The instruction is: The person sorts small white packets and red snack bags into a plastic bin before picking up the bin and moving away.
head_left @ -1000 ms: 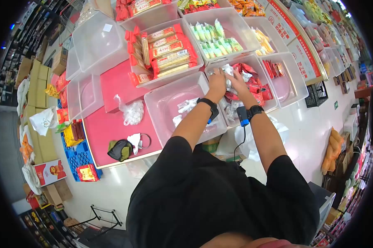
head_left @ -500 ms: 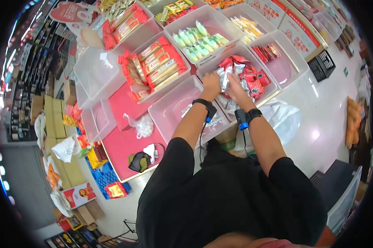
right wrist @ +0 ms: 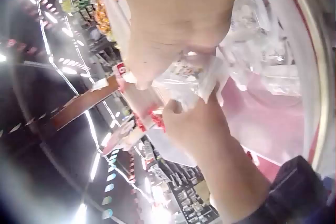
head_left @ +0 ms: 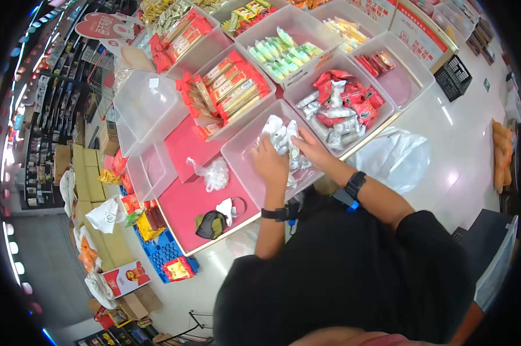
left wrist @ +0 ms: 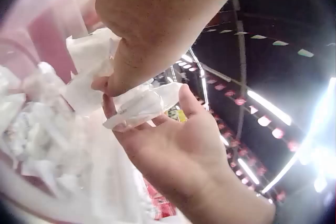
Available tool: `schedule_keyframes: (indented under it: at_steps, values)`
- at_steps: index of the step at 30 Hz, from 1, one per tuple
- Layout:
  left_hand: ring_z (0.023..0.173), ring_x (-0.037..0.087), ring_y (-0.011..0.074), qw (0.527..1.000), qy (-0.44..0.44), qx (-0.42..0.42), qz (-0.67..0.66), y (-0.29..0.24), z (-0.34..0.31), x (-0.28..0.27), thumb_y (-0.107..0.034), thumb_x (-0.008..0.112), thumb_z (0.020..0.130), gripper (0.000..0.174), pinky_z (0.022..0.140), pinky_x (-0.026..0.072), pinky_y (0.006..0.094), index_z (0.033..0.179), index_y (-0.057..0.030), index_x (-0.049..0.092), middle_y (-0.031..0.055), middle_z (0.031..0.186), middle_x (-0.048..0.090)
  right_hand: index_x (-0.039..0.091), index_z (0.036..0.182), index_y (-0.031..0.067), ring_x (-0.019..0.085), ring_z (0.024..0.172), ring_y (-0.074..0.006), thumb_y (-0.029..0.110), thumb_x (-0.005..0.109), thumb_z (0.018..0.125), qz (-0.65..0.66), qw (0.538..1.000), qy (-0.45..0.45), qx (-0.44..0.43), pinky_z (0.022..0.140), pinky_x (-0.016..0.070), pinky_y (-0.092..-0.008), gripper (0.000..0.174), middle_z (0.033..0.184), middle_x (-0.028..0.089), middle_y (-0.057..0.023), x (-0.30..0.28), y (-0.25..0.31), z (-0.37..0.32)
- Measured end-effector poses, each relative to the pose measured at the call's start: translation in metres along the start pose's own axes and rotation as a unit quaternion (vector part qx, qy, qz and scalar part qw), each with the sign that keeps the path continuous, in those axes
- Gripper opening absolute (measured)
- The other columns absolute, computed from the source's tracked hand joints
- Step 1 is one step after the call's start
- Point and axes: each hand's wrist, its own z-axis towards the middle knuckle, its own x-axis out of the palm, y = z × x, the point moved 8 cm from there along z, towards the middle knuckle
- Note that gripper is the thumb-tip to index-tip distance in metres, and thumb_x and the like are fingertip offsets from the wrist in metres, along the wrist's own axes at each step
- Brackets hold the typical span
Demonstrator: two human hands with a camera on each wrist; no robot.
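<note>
Fingers of the left hand (head_left: 270, 162) are clamped on white-wrapped packets (head_left: 278, 137); those of the right hand (head_left: 311, 149) grip the same cluster from the opposite side, with the thumb raised at one end of a wrapper (left wrist: 147, 106). I cannot tell how many packets each hand bears. The held cluster is over a clear bin (head_left: 239, 151) on the table (head_left: 180, 200), above more pale packets (head_left: 298, 164) lying loose inside.

Fault conditions, as I judge them:

1. Slip. The film looks smooth and the packets overlap, so uneven pressure between the hands could let an outer one slide free. I expect it would drop into the bin below.
2. Misplacement. The neighbouring bin (head_left: 308, 79), with red packets (head_left: 364, 111) and silver packets (head_left: 342, 128), stands just beside. A drift towards the person's right could drop a packet over the shared edge, where similar wrappers would be hard to sort by eye.
3. Wrapper damage. Opposed pulling on one thin end could tear it.
4. Snag. The left wristband (head_left: 280, 214) is near the bin's front edge; a low pass could catch and shift the bin.
5. Lost sight. Hands cover much of the cluster, so I could miss a packet slipping underneath.
</note>
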Motion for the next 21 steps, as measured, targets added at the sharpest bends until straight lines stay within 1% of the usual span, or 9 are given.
schedule_keyframes:
  at_steps: [3, 7, 8, 10, 11, 13, 15, 19, 21]
  values:
    - [0.092, 0.052, 0.0333, 0.998, 0.05, -0.025, 0.007, 0.028, -0.03, 0.037, -0.014, 0.078, 0.054, 0.064, 0.08, 0.0437, 0.0405, 0.111, -0.0047, 0.052, 0.0113, 0.109, 0.058, 0.038, 0.133, 0.0018, 0.054, 0.098, -0.0122, 0.023, 0.063, 0.088, -0.073, 0.995, -0.044, 0.05, 0.085, 0.0444, -0.0262, 0.056, 0.114, 0.054, -0.0046, -0.003, -0.037, -0.001]
    - [0.106, 0.049, 0.0377, 0.984, 0.158, -0.051, -0.056, 0.032, -0.041, 0.043, -0.019, 0.079, 0.058, 0.07, 0.092, 0.0394, 0.0422, 0.119, -0.0019, 0.049, 0.0178, 0.114, 0.055, 0.042, 0.131, -0.0011, 0.054, 0.107, -0.0158, 0.019, 0.067, 0.084, -0.214, 0.977, -0.015, 0.016, 0.084, 0.0464, -0.0269, 0.057, 0.121, 0.054, -0.0098, -0.012, -0.011, -0.007]
    - [0.106, 0.049, 0.0377, 0.983, 0.165, -0.055, -0.057, 0.035, -0.043, 0.039, -0.019, 0.079, 0.058, 0.07, 0.092, 0.0394, 0.0422, 0.119, -0.0019, 0.049, 0.0178, 0.114, 0.055, 0.047, 0.126, -0.0021, 0.054, 0.109, -0.0187, 0.015, 0.069, 0.081, -0.33, 0.939, -0.029, -0.096, 0.08, 0.049, -0.026, 0.053, 0.118, 0.055, -0.0123, -0.022, 0.004, -0.004]
    - [0.11, 0.047, 0.0398, 0.969, 0.216, -0.035, -0.114, 0.028, -0.041, 0.042, -0.02, 0.077, 0.062, 0.069, 0.097, 0.0366, 0.0429, 0.121, 0.0, 0.048, 0.021, 0.115, 0.053, 0.05, 0.122, -0.0029, 0.055, 0.11, -0.023, 0.015, 0.072, 0.076, -0.292, 0.939, -0.052, -0.176, 0.082, 0.0495, -0.0292, 0.054, 0.117, 0.055, -0.016, -0.055, 0.033, -0.004]
    - [0.11, 0.047, 0.0398, 0.968, 0.218, -0.036, -0.117, 0.021, -0.037, 0.043, -0.02, 0.077, 0.062, 0.069, 0.097, 0.0366, 0.0429, 0.121, 0.0, 0.048, 0.021, 0.115, 0.053, 0.05, 0.122, -0.0029, 0.054, 0.111, -0.0253, 0.016, 0.073, 0.074, -0.345, 0.922, -0.076, -0.159, 0.085, 0.0488, -0.0321, 0.057, 0.119, 0.054, -0.0175, -0.077, 0.048, -0.002]
    - [0.106, 0.048, 0.0374, 0.98, 0.076, 0.09, -0.16, -0.017, -0.015, 0.024, -0.018, 0.073, 0.065, 0.062, 0.091, 0.0398, 0.0446, 0.117, 0.0021, 0.048, 0.0194, 0.112, 0.053, 0.05, 0.121, -0.0029, 0.054, 0.111, -0.0276, 0.017, 0.074, 0.071, -0.399, 0.9, -0.106, -0.139, 0.087, 0.048, -0.035, 0.059, 0.12, 0.053, -0.0191, -0.123, 0.063, 0.0]
    - [0.106, 0.049, 0.0379, 0.956, 0.11, 0.122, -0.244, -0.051, 0.002, 0.048, -0.016, 0.068, 0.071, 0.051, 0.091, 0.0394, 0.0451, 0.115, 0.0015, 0.05, 0.0212, 0.112, 0.053, 0.051, 0.117, -0.0027, 0.053, 0.112, -0.0312, 0.014, 0.073, 0.068, -0.661, 0.724, -0.163, -0.116, 0.089, 0.0468, -0.04, 0.056, 0.118, 0.052, -0.0196, -0.156, 0.066, -0.002]
    - [0.106, 0.051, 0.0393, 0.941, 0.147, 0.182, -0.245, -0.113, 0.033, 0.145, -0.013, 0.063, 0.073, 0.045, 0.091, 0.0413, 0.0448, 0.114, 0.0025, 0.052, 0.0205, 0.11, 0.057, 0.05, 0.112, -0.001, 0.054, 0.107, -0.0318, 0.011, 0.072, 0.065, -0.765, 0.629, -0.119, -0.078, 0.088, 0.0479, -0.0424, 0.052, 0.114, 0.053, -0.0178, -0.154, 0.056, -0.007]
    - [0.104, 0.052, 0.0359, 0.928, 0.264, 0.192, -0.182, -0.133, 0.035, 0.199, -0.016, 0.064, 0.072, 0.034, 0.09, 0.0428, 0.0447, 0.103, -0.0027, 0.062, 0.0166, 0.111, 0.057, 0.05, 0.108, 0.0016, 0.055, 0.103, -0.031, 0.01, 0.073, 0.062, -0.8, 0.557, -0.223, -0.026, 0.084, 0.0502, -0.0422, 0.051, 0.109, 0.054, -0.0172, -0.155, 0.057, -0.014]
